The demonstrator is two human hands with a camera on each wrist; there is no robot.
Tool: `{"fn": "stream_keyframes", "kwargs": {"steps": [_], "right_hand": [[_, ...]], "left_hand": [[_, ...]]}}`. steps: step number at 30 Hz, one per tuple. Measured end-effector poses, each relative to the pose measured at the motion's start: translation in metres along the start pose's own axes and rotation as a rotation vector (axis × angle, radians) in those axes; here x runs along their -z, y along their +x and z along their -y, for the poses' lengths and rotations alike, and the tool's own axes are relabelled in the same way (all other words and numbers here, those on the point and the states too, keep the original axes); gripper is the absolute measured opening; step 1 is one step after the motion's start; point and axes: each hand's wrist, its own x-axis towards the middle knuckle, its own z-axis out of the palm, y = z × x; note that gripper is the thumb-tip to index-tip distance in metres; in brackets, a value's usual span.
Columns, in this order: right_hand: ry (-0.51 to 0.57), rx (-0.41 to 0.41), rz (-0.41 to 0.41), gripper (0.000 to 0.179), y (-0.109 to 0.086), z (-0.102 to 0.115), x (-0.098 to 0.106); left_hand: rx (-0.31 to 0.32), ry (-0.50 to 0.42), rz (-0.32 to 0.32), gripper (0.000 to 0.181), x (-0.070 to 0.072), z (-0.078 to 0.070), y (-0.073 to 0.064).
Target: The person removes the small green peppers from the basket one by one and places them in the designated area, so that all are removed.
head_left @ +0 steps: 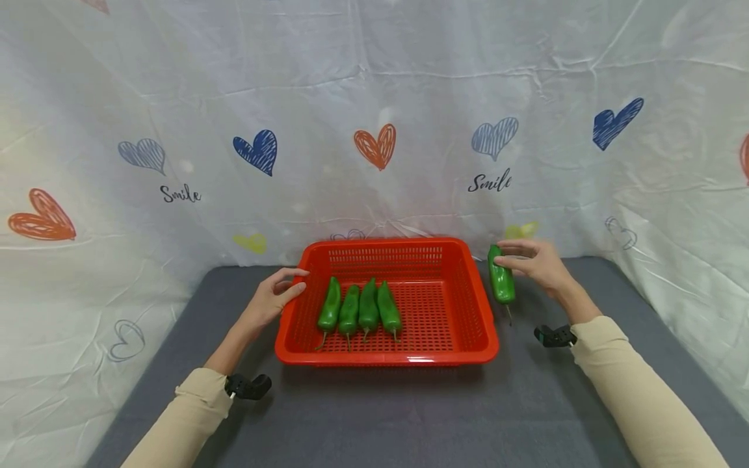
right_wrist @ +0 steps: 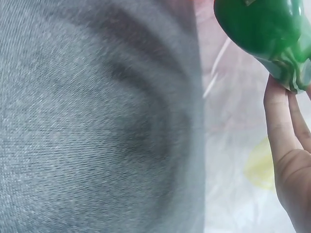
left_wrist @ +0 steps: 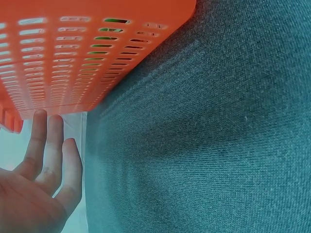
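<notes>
A long, glossy green pepper (head_left: 502,281) is pinched near its top end by my right hand (head_left: 538,263), just right of the red basket (head_left: 386,359). Its thin stem points down. The right wrist view shows the tapered end of this green pepper (right_wrist: 265,29) between the fingertips. Over the basket's left rim lies my left hand (head_left: 274,296), thumb and index finger at the edge. From the left wrist, its other fingers (left_wrist: 72,167) extend fairly straight beside the slotted outer wall (left_wrist: 63,63). Several green peppers (head_left: 367,307) lie side by side in the basket's left half, stems toward me.
A dark grey cloth (head_left: 380,416) covers the table under the basket. Behind it hangs a white curtain (head_left: 328,97) printed with hearts and lettering. Each wrist carries a small black camera (head_left: 248,387).
</notes>
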Motion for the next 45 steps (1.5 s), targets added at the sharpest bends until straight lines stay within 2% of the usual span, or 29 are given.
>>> {"fn": "stream_keyframes", "kwargs": {"steps": [6,10,26,45], "right_hand": [[-0.04,-0.069,0.018,0.059,0.004,-0.013,0.0],[-0.059,-0.084,0.017,0.06,0.006,-0.02,-0.002],[-0.059,-0.098,0.042,0.058,0.016,-0.032,-0.014],[-0.261,-0.058,0.022,0.049,0.021,-0.044,-0.014]], "left_hand": [[-0.009,0.001,0.001,0.041,0.0,-0.001,0.0],[-0.012,-0.004,-0.001,0.041,0.0,0.0,0.0],[-0.04,-0.008,0.003,0.041,0.0,-0.002,-0.002],[-0.019,-0.021,0.005,0.042,-0.001,-0.005,-0.003]]}}
